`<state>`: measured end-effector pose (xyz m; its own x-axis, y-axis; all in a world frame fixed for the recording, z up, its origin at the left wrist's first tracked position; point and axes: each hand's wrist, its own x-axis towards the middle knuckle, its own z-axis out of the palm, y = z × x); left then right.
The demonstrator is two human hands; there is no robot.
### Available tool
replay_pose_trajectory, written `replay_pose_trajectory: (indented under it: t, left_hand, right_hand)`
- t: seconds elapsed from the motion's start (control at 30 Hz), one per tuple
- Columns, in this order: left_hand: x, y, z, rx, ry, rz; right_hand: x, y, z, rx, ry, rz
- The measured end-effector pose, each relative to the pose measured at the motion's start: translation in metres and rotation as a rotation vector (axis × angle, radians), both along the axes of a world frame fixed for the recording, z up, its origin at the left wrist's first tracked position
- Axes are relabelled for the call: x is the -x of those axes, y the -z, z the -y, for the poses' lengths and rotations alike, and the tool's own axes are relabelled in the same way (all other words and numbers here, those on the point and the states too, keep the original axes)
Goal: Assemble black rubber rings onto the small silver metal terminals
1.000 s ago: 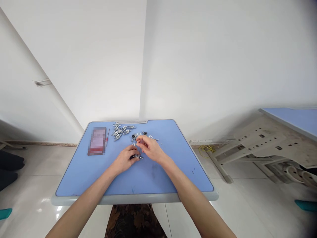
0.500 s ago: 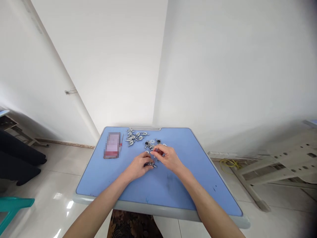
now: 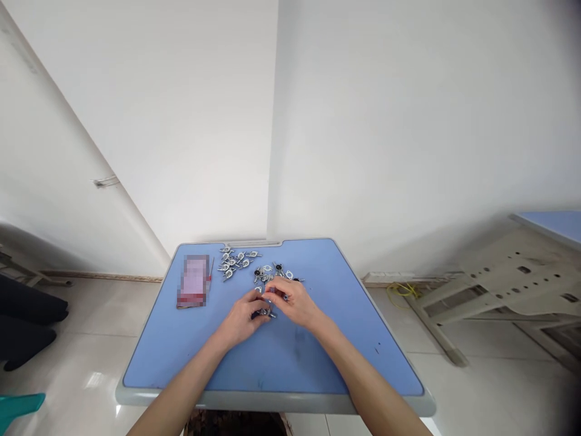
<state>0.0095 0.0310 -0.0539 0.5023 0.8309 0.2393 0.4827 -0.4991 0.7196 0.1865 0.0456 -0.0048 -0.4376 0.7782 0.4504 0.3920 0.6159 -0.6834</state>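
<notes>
A small metal part (image 3: 265, 312) lies low over the near middle of the bench (image 3: 290, 369), with the left hand's thumb and fingers clamped around it. That left hand (image 3: 240, 320) covers much of the part, so its full shape cannot be made out. The right hand (image 3: 293, 303) is just above and beside it, thumb and fingertips drawn together around a slim tool (image 3: 271, 292), mostly hidden by the fingers. The two hands are close together; whether they touch cannot be told.

Just beyond the hands is a loose cluster of metal pieces: a black round piece (image 3: 258, 273), another dark disc (image 3: 278, 267) farther back, and a pale flat plate (image 3: 289, 275) near the right hand. Farther off, toward the back edge and to the left, is a group of silvery fittings (image 3: 231, 261), several overlapping. To the left of these, a slender rod with a red end (image 3: 209, 278) lies beside a blurred, pinkish rectangular object (image 3: 193, 281).

Past the bench, a white wall (image 3: 408, 121) rises behind. A yellow cord (image 3: 400, 290) lies on the floor to the right, near a second table (image 3: 554, 225). On the left are a person's dark-clothed legs (image 3: 27, 321) and a teal object (image 3: 20, 409) cut off by the view's edge.
</notes>
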Motion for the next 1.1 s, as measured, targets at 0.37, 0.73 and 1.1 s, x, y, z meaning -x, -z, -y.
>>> replay_pose_trajectory:
  t: [0.37, 0.73, 1.1]
  left_hand:
    - [-0.001, 0.002, -0.001, -0.017, 0.014, 0.016]
    - [-0.002, 0.005, -0.009, -0.036, 0.042, 0.033]
    - [0.000, 0.002, -0.013, 0.002, 0.060, 0.012]
  right_hand:
    - [0.006, 0.017, -0.002, -0.165, 0.200, 0.068]
    - [0.009, 0.016, -0.004, -0.171, 0.058, 0.062]
    - [0.009, 0.013, -0.005, 0.093, 0.011, -0.075]
